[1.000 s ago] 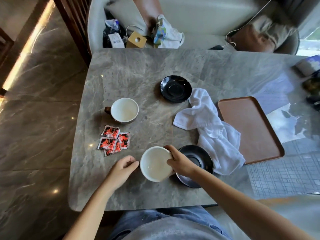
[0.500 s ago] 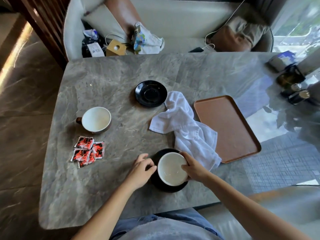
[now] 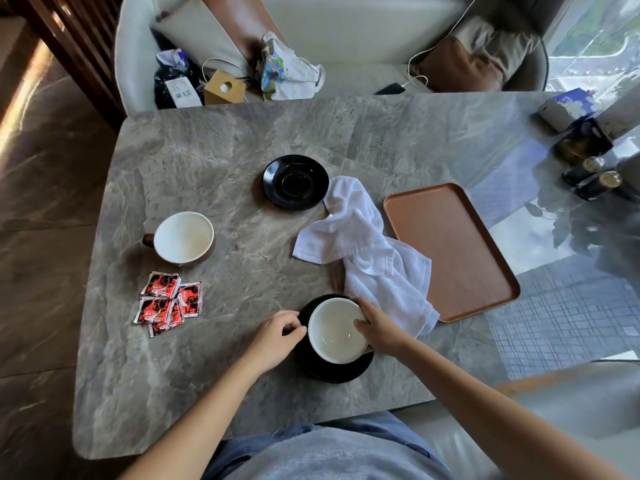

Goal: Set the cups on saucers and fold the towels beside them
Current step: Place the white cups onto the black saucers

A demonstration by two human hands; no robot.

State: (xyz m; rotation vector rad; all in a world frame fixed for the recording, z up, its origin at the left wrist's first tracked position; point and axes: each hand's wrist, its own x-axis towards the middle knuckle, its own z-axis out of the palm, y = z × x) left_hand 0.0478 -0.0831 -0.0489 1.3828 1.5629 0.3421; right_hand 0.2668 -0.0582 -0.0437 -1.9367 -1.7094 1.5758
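Bench: the grey marbled stone bench [image 3: 207,375] is filling the middle of the frame, carrying everything below.
Packets: a cluster of small red and black sachets [image 3: 168,302] is lying at centre left, just below the spare cup.
Spare cup: a round white-lined cup with a brown outside and handle [image 3: 183,237] is standing upright on the bare bench at centre left, its handle pointing to the left edge of the frame, well apart from either saucer.
Left hand: the left hand [image 3: 273,339] is resting at lower centre, its fingers curled loosely against the left rim of the near saucer; whether the grip is actually pinching the rim, I cannot tell.
Far saucer: a glossy black round saucer [image 3: 295,181] is sitting empty at upper centre, its right edge touching the towel.
Near saucer: a second black round saucer [image 3: 332,370] is lying at lower centre beneath the held cup.
Held cup: a white-lined round cup [image 3: 334,330] is sitting on the near saucer, upright.
Right hand: the right hand [image 3: 381,329] is grasping the cup's right rim, the thumb hooking over into the bowl.
Towel: a crumpled white cloth towel [image 3: 367,251] is sprawling unfolded between the two saucers, its right part lapping onto the tray's edge.
Tray: a flat brown rectangular tray [image 3: 453,251] is lying at centre right.
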